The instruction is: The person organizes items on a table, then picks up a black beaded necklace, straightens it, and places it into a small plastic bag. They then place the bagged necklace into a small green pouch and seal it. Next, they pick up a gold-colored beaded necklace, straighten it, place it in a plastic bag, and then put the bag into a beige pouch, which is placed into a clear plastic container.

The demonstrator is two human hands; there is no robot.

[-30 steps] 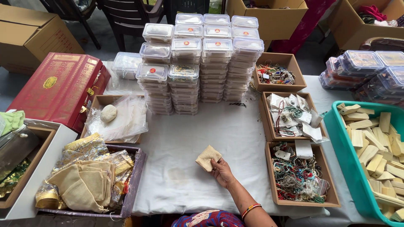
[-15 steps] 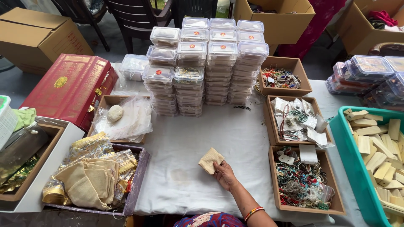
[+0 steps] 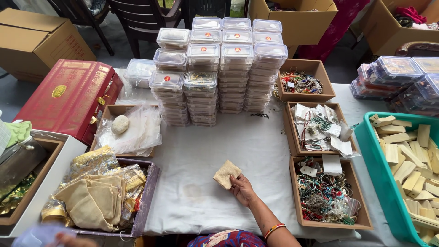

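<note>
**My hand holds a little cloth bag**

My right hand [image 3: 242, 190] rests on the white cloth of the worktop [image 3: 256, 142]. My fingers are pressed together on the corner of a small tan cloth bag [image 3: 226, 173]. The bag lies flat on the cloth, near the middle, just in front of me.

At the bottom left corner I see a blurry bit of my left hand [image 3: 68, 239] by something pale. I cannot tell if it is spread or closed.

To my left is a purple tray [image 3: 148, 192] full of more tan bags [image 3: 93, 201] and shiny gold ones. To my right is a brown box of colourful threads [image 3: 322, 192]. Beside that is a green tub [image 3: 372, 169] of pale wooden pieces. Behind the bag stand tall stacks of clear plastic boxes [image 3: 219, 68]. A big red box [image 3: 66, 98] lies far to the left.
</note>
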